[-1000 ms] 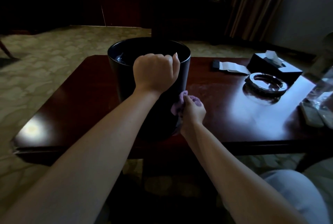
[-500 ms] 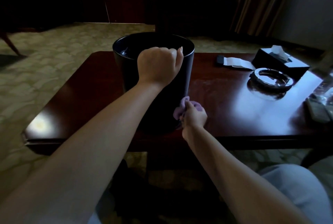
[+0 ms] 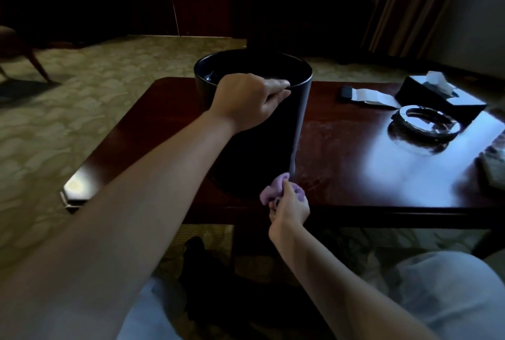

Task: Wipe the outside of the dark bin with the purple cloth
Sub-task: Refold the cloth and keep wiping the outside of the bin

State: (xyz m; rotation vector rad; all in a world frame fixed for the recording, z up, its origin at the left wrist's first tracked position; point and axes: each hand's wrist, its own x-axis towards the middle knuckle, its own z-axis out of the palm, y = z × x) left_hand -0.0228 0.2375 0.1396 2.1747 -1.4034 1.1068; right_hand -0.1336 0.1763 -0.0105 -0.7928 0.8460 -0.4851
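Purple cloth (image 3: 274, 189): bunched in your R hand (image 3: 289, 209), fingers curled round it, pinching it tight; the wad touches the bin's lower right edge, just above the table.
R hand pose: low at the near table edge, wrist below the cloth, forearm coming up from your lap; knuckles face you.
L hand (image 3: 246, 101): hooked over the bin's near rim, fingers inside, thumb outside; gripping the rim to steady it. Forearm runs long from lower left, crossing the bin's near wall.
Bin (image 3: 297, 121): dark, round, upright on the table (image 3: 341, 153), long axis vertical, toward the near-left part of the top.
Key relation: bin wall lies up and left of the cloth; unwiped height runs straight up from your grip toward the rim. R hand is nearer the base, L nearer the rim.
Next move, prob.: drag the cloth up the right flank, or turn the bin w/ L to bring fresh wall round.
Risk: bin may tip or slide if L lets go.
Beyond: ashtray (image 3: 426, 123), tissue box (image 3: 437, 96) at far right, well apart.
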